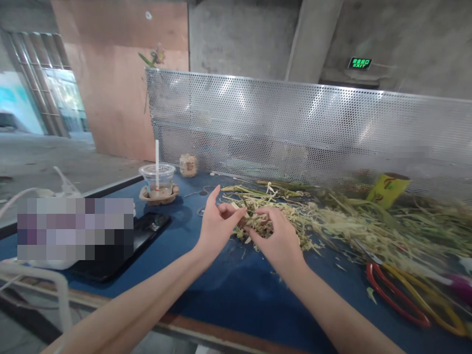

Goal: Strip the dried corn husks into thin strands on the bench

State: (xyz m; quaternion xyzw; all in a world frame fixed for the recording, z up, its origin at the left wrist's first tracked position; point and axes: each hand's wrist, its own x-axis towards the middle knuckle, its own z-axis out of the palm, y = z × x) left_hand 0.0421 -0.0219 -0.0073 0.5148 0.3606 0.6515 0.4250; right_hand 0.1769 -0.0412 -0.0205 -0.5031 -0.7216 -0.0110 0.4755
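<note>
My left hand point(217, 223) is closed in a pinch, thumb and forefinger meeting over a small piece of plant material point(242, 222). Facing it, my right hand point(279, 236) has its thumb and fingers curled in around the same spot. The piece is small and partly hidden by the fingertips, so its exact kind does not show. Under and behind both hands lies a heap of pale green and yellowish plant scraps point(295, 219). Several long stems point(254, 189) stretch out just beyond the fingertips.
Scissors with red and yellow handles point(396, 295) lie at the right. A yellow container point(389, 189) stands among the leaves. Leftward are a plastic cup with a straw point(158, 179), a black phone point(151, 228) and a small jar point(188, 165). A perforated metal panel point(258, 123) borders the blue table point(236, 295).
</note>
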